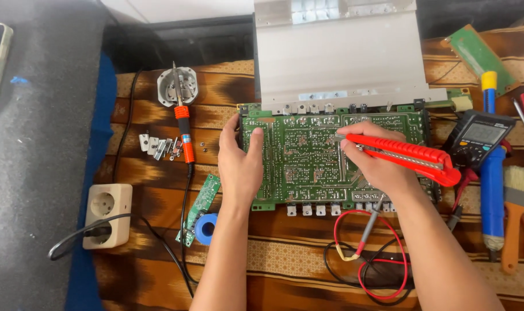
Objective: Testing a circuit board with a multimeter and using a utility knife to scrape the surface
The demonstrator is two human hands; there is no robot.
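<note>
Item: large green printed circuit board (308, 158), solder side up, lying flat at the centre of a brown patterned cloth (285, 265), its far edge against a pale sheet-metal heat sink (337, 55).

Left hand (242, 164): laid flat on the board's left edge, fingers spread, pressing down; it grasps nothing.

Right hand (377, 161): closed around a red plastic utility knife (412, 154), the tip set on the board near its upper middle. The blade itself is too small to make out.

To the left: orange-handled soldering iron (183, 124), its tip resting in a round grey metal stand (178, 86); small loose metal brackets and screws (158, 145); cream wall-type socket block (105, 214) with a black cable plugged in; small green circuit strip (200, 208); blue solder reel (205, 228).

To the right: black digital multimeter (481, 138), blue desoldering pump (492, 190), wooden-handled brush (515, 213). Near edge: red and black test leads (371, 259), coiled.

Risks, as judged: the knife tip could skid across the smooth board and cut neighbouring copper tracks, or run toward the left hand's fingers, should pressure be uneven. The board may shift if the left hand eases off. The iron lies just beside the left forearm; if hot, a brush against it would burn.
</note>
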